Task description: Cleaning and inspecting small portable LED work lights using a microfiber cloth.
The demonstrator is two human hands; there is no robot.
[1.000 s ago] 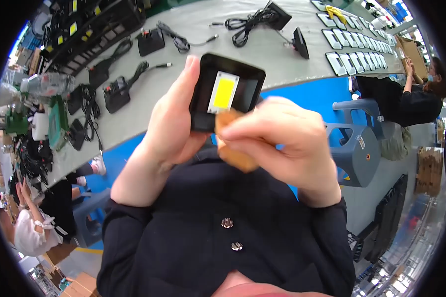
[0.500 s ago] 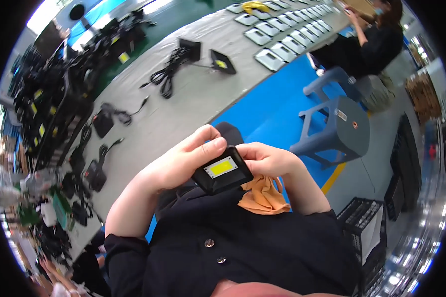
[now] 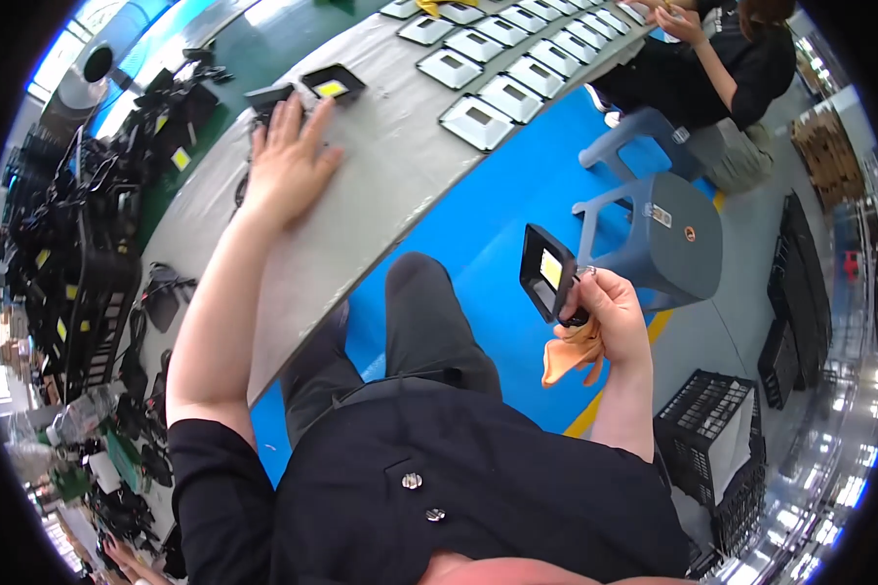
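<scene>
My right hand (image 3: 613,314) grips a small black LED floodlight (image 3: 547,275) with a yellow panel, tilted on edge above the blue floor. An orange cloth (image 3: 574,357) is also bunched in this hand, hanging below the lamp. My left hand (image 3: 291,168) reaches over the table with its fingers stretched and apart. Its fingertips are at a dark lamp housing (image 3: 268,97), partly hidden by them; whether they touch it I cannot tell. Beside them lies another black floodlight (image 3: 333,86) with a yellow panel.
Several pale rectangular frames (image 3: 477,119) lie in rows on the grey table (image 3: 361,185). Black lamps and cables crowd a rack (image 3: 98,292) at left. A blue-grey stool (image 3: 678,239) and a seated co-worker (image 3: 722,78) are at right. A black crate (image 3: 704,429) stands lower right.
My hands have parted. The left let go of the floodlight and moved forward over the table to the other lamps; the right carried the floodlight and cloth to the right.
</scene>
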